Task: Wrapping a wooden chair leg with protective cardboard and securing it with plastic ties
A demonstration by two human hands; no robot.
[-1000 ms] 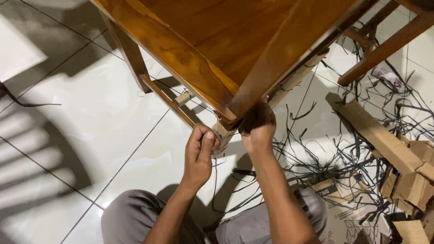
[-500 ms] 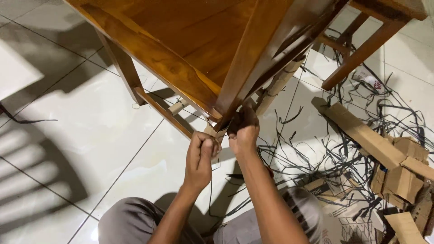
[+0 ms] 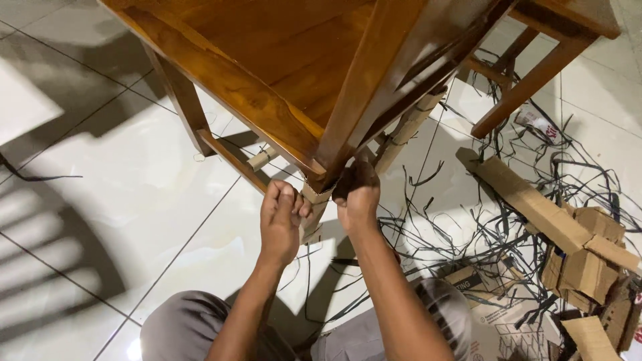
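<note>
Grey trousers (image 3: pixel 194 327) of the seated person are being shown at the near edge, knees cut off by the frame. Just beyond them, the left hand (image 3: pixel 281 224) is being kept closed around the cardboard wrap (image 3: pixel 313 212) on a leg of the wooden chair (image 3: pixel 267 73), fingers curled tight on its left side. The right hand (image 3: pixel 356 194) is being pressed against the same wrap from the right, directly under the seat corner; its grip is being lost in shadow, so whether anything is pinched there cannot be told. Compared with a second ago, both hands are being seen at the same corner, while the view has been brought closer and shifted, so the wrap is judged as not yet freed from the leg. A second wrapped leg (image 3: pixel 408 127) is being partly hidden behind the seat rail. To the right, black strapping (image 3: pixel 468 227) is being left tangled across the white tiled floor (image 3: pixel 120 180), and cardboard pieces (image 3: pixel 568 234) are being piled farther right, some cut off at the edge.
</note>
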